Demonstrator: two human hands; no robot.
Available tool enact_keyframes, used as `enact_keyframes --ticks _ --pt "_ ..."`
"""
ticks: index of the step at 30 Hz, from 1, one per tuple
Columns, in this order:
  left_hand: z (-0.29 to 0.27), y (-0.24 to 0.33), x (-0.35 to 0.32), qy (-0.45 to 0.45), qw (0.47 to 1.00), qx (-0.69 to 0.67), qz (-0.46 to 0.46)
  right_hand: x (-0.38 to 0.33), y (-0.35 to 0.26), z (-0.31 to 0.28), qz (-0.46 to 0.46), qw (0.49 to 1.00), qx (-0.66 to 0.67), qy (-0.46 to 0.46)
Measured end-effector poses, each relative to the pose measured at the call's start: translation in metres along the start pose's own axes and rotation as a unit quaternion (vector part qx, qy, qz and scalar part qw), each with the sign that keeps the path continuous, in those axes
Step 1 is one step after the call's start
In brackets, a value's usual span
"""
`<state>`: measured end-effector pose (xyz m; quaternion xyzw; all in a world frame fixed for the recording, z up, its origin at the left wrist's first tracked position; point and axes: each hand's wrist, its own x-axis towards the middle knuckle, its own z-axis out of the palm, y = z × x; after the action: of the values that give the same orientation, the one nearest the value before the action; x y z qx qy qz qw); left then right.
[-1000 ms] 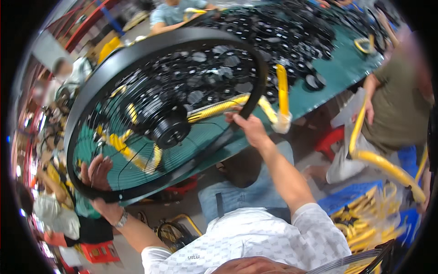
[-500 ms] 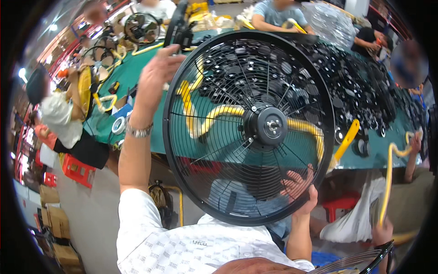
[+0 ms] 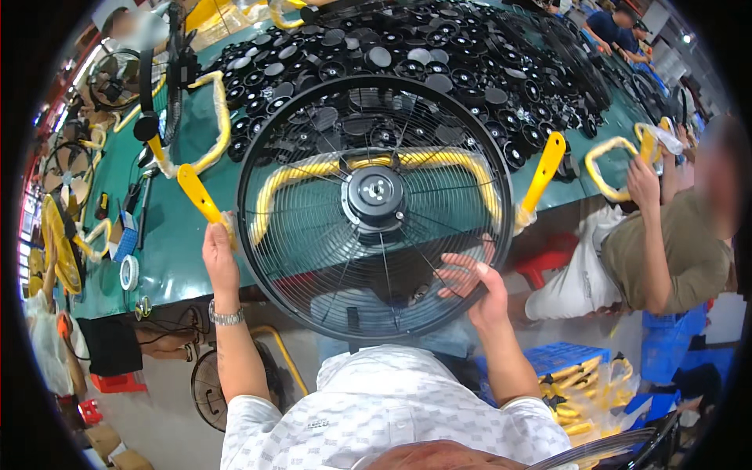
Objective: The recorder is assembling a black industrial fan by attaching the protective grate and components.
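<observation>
A round black fan [image 3: 376,192] with a wire grille and a central motor stands before me, leaning over the table's near edge. Behind its grille runs a yellow U-shaped tube stand [image 3: 197,194], partly wrapped in clear film, whose flat ends stick out on both sides of the rim. My left hand [image 3: 221,258], with a metal watch at the wrist, is closed around the stand's left end beside the rim. At the lower right, my right hand [image 3: 479,283] grips the fan's rim; its fingers reach behind the grille and show through the wires.
Many round black parts [image 3: 380,56] cover the far side of the green table [image 3: 176,270]. Another yellow tube [image 3: 223,117] and a white tape roll [image 3: 129,272] lie left. A co-worker [image 3: 658,243] sits at right near a blue crate [image 3: 564,356]; another fan [image 3: 210,384] stands on the floor.
My left hand has come down from the raised black part at upper left to the stand's left end. The fan appears lower and further left, and the view has shifted.
</observation>
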<state>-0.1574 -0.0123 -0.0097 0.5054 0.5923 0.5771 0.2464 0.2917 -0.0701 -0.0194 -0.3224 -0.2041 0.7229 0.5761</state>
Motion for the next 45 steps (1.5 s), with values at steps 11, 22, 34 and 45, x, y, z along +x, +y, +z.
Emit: enact_keyframes --ticks 11,22,34,45 --pt "-0.013 -0.036 -0.009 0.086 0.996 -0.003 0.038 0.032 -0.004 0.019 0.029 0.996 -0.072 0.039" --pt "-0.022 -0.092 -0.033 0.097 0.966 -0.220 -0.090 0.029 -0.088 -0.070 -0.259 0.842 -0.416 0.225" --pt "-0.031 -0.121 -0.028 0.133 0.977 0.156 0.063 0.234 -0.191 -0.114 -0.178 0.579 -0.725 0.327" --pt "-0.038 -0.131 -0.027 0.087 0.996 -0.022 0.023 0.313 -0.251 -0.098 -0.239 0.850 -0.432 0.185"
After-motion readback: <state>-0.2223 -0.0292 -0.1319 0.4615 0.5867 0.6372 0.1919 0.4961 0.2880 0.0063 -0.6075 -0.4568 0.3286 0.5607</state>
